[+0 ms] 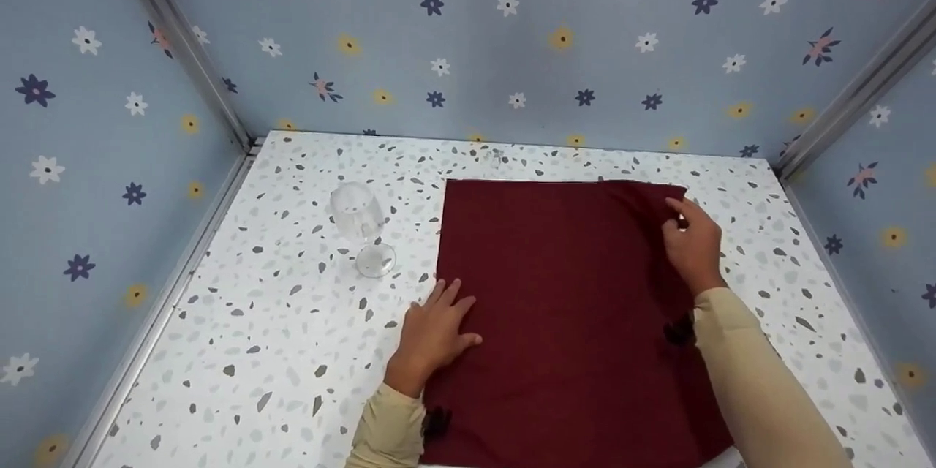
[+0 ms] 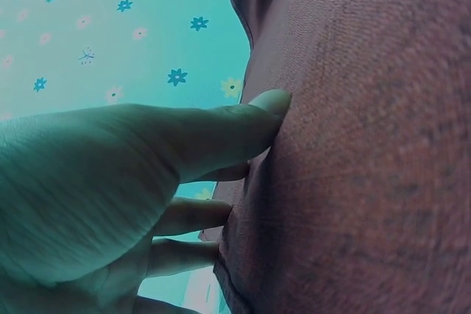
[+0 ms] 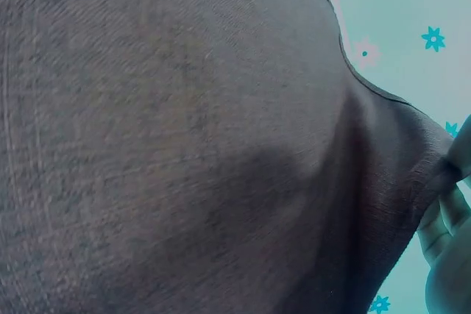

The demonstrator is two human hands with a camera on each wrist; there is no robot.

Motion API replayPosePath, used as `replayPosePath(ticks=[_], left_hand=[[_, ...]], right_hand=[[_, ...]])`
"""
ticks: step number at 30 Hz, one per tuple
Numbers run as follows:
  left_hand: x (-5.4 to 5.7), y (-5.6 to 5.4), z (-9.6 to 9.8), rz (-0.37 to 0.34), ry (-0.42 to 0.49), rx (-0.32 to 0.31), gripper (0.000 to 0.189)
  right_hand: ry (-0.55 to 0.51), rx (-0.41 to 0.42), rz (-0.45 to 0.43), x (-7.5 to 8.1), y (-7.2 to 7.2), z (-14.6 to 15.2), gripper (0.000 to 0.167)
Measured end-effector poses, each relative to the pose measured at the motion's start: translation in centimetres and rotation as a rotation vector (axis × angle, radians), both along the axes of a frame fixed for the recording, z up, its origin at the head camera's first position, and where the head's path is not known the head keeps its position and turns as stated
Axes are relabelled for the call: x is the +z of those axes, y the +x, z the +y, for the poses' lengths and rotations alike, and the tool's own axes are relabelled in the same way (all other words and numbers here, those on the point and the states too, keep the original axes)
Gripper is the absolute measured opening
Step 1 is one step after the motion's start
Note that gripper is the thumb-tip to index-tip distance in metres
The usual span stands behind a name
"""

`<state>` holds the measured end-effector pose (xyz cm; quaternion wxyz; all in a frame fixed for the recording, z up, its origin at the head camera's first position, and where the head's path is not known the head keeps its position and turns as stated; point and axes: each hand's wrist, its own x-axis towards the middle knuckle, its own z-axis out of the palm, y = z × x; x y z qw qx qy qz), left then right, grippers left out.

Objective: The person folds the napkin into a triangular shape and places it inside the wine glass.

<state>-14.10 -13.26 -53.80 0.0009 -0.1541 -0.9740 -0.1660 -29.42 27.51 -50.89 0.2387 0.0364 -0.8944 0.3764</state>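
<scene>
A dark red cloth [image 1: 548, 292] lies spread on the speckled table, its far right corner lifted in a fold. My right hand [image 1: 695, 241] pinches that corner between thumb and fingers; the right wrist view shows the cloth [image 3: 184, 123] drawn up toward the hand [image 3: 449, 255]. On the cloth's left edge rests my left hand [image 1: 435, 336], fingers spread and fairly straight. In the left wrist view the left hand's fingertips [image 2: 271, 102] touch the fabric [image 2: 368, 145].
A clear stemmed glass [image 1: 357, 212] lies on its side on the table [image 1: 278, 322], left of the cloth. Flower-patterned blue panels [image 1: 497, 51] with metal corner strips [image 1: 183, 44] enclose the table at the back and both sides.
</scene>
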Motion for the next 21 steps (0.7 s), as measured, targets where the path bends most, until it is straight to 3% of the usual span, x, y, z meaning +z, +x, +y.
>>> replayPosePath(ticks=[7, 11, 16, 21], left_hand=[[0.0, -0.2, 0.1, 0.021, -0.008, -0.008, 0.062], [0.0, -0.2, 0.1, 0.04, -0.031, -0.024, 0.062], [-0.2, 0.2, -0.3, 0.023, -0.038, -0.019, 0.062], [-0.2, 0.2, -0.2, 0.033, -0.026, -0.02, 0.061]], right_hand=[[-0.038, -0.012, -0.018, -0.3, 0.4, -0.5, 0.036], [-0.068, -0.038, 0.016, -0.7, 0.9, -1.0, 0.031], [-0.103, -0.046, 0.011, -0.9, 1.4, -2.2, 0.027], [-0.114, -0.039, 0.012, -0.6, 1.9, -2.6, 0.027]])
